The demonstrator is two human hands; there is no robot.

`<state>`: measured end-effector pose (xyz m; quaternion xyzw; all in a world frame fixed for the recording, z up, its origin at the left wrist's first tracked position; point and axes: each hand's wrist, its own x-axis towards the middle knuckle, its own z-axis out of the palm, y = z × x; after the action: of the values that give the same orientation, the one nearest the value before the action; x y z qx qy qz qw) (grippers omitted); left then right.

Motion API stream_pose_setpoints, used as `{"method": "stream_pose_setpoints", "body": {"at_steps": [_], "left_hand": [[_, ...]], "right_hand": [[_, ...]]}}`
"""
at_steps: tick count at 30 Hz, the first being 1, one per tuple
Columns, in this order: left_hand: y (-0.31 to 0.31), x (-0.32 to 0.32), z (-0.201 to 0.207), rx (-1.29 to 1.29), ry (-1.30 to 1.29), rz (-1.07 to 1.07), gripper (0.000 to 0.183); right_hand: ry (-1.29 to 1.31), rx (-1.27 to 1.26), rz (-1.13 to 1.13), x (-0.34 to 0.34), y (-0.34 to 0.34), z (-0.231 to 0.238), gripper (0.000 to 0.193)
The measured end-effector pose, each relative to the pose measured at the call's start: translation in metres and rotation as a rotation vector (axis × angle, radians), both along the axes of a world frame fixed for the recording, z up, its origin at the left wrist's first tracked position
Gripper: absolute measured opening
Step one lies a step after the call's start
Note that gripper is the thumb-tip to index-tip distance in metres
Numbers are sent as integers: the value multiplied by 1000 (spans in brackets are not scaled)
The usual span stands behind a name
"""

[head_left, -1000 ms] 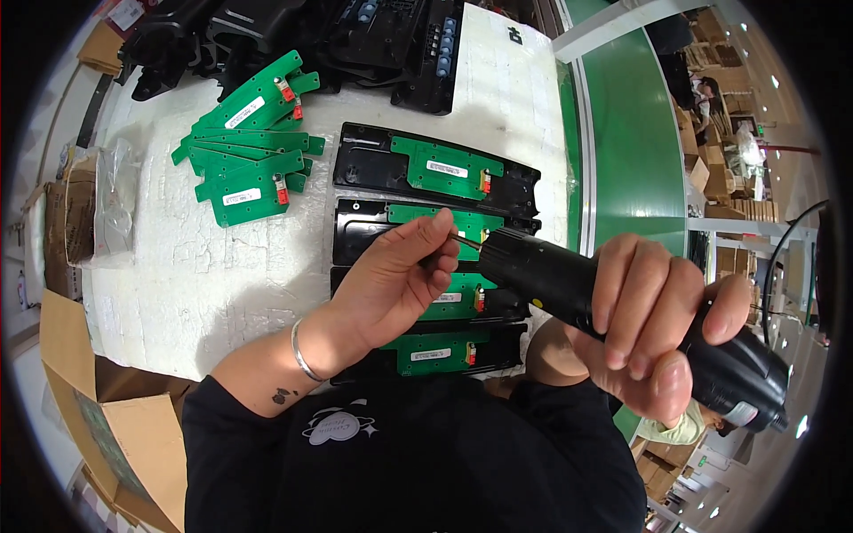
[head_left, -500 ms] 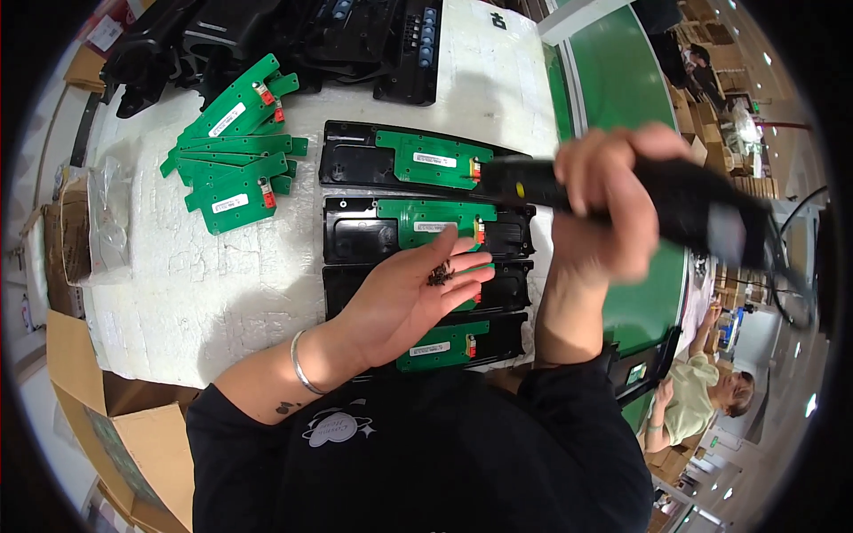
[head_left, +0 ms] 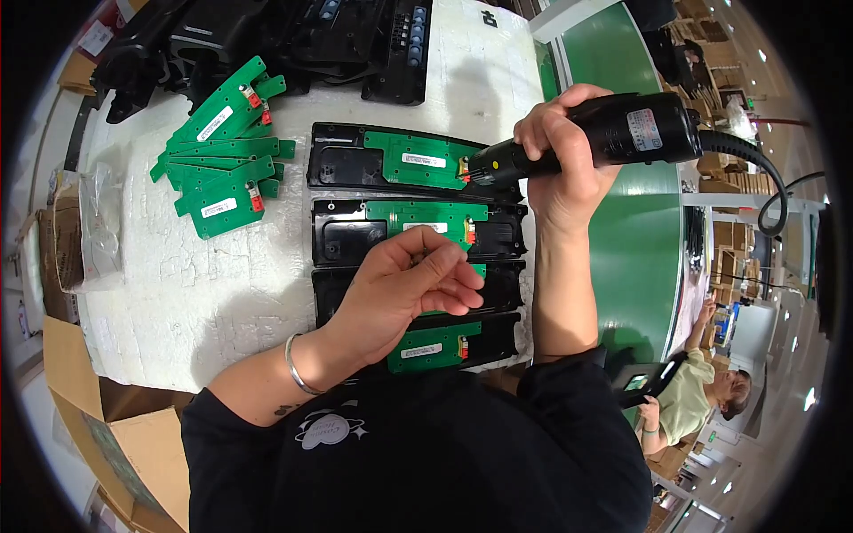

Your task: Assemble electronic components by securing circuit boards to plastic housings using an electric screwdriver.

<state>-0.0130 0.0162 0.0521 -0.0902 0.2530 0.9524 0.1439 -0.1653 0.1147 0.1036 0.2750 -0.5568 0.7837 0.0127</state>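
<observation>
My right hand [head_left: 566, 151] grips a black corded electric screwdriver [head_left: 644, 129], held almost level. Its nose points left, at the red-and-white connector end of the green circuit board [head_left: 413, 162] in the farthest black plastic housing [head_left: 340, 167]; whether the bit touches is unclear. Nearer to me, my left hand [head_left: 400, 282] is closed, thumb against curled fingers, over the second housing [head_left: 342, 238] and the one below. Small dark screws are in it, mostly hidden by the fingers. Several such housings lie in a column, the nearest with its own green board [head_left: 425, 348].
Loose green circuit boards [head_left: 218, 147] are fanned in a pile on the white table [head_left: 222, 293]. Black plastic parts [head_left: 324, 44] stand along its far side. A cardboard box [head_left: 147, 453] is at lower left. Past a green surface [head_left: 635, 284], a person [head_left: 697, 391] holds a black panel.
The screwdriver has swung left and steadied, its nose now by the farthest board. My left hand has closed from an open palm showing the screws. The person at right now holds a black panel.
</observation>
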Motion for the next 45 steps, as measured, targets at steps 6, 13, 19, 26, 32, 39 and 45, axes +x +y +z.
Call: {"method": "stream_pose_setpoints", "body": {"at_steps": [6,13,19,26,32,39,45], "left_hand": [[0,-6,2,-76,-159,84,15],[-9,-6,-9,78,-148,44,17],[-6,-6,-13,299,-182,109,16],[-5,-3,-12,351,-109,62,15],[-2,0,-4,477,-10,27,26],[1,-7,5,160,-133,-83,39],[2,-3,-2,118,-46,-140,23]], "right_hand": [[4,82,29,-2,0,0,14],[-1,-1,39,7,-2,5,18],[200,-120,493,46,29,67,25],[260,-77,467,64,32,67,27],[239,-133,475,63,27,58,26],[113,-44,-171,-22,11,12,19],[64,-7,-196,-33,15,2,18]]}}
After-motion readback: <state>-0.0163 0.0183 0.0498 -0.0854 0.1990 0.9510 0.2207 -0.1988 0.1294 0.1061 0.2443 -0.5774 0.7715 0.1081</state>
